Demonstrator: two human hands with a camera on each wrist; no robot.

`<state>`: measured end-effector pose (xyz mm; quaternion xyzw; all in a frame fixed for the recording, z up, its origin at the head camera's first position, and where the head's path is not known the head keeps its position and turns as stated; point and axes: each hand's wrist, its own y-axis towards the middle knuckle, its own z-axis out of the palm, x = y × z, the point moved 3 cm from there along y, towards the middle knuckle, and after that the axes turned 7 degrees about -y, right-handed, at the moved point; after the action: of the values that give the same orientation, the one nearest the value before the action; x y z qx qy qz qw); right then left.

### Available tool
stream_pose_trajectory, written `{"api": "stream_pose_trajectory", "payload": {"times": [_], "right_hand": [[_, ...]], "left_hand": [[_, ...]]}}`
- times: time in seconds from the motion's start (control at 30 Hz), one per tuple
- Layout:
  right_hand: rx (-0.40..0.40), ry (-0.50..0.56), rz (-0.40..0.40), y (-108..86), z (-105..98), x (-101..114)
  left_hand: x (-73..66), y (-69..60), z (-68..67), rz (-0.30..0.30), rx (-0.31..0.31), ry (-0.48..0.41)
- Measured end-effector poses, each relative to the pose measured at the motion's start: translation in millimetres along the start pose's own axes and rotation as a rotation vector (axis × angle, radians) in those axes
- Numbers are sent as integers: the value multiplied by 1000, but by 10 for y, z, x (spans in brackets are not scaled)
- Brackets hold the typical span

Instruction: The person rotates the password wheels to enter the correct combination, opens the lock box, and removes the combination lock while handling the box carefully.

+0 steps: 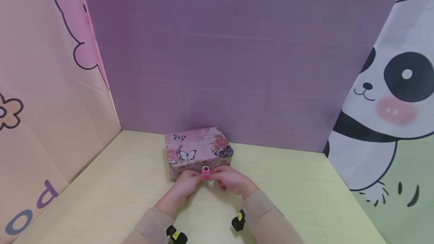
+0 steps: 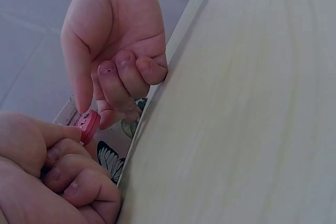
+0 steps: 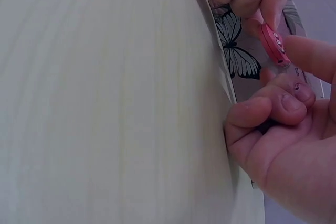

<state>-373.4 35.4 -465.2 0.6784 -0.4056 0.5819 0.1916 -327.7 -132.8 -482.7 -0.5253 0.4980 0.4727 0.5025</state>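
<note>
A pink combination padlock (image 1: pixel 205 174) with number dials hangs by its shackle from the front clasp of a pink box (image 1: pixel 200 144) printed with butterflies and flowers. My left hand (image 1: pixel 186 184) pinches the padlock's left side between thumb and finger, its other fingers curled. From the opposite side, my right hand (image 1: pixel 234 180) holds the padlock the same way. Up close in the left wrist view, both thumbs touch the red-pink lock body (image 2: pixel 90 126). White dial marks show on the padlock (image 3: pixel 274 44) in the right wrist view. The box lid is down.
The box stands on a pale wood-grain table (image 1: pixel 281 183), near a purple back wall (image 1: pixel 237 59). A panda-printed panel (image 1: pixel 366 123) rises on the right and a pink cartoon panel (image 1: pixel 61 97) on the left. Black devices sit at both wrists.
</note>
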Motion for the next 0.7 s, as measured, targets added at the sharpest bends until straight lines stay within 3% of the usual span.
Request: {"api": "stream_pose_trajectory", "payload": {"times": [0.7], "right_hand": [[-3,32,16,36,64,-6]], "left_hand": [[10,2,-15,0,9,11]]}}
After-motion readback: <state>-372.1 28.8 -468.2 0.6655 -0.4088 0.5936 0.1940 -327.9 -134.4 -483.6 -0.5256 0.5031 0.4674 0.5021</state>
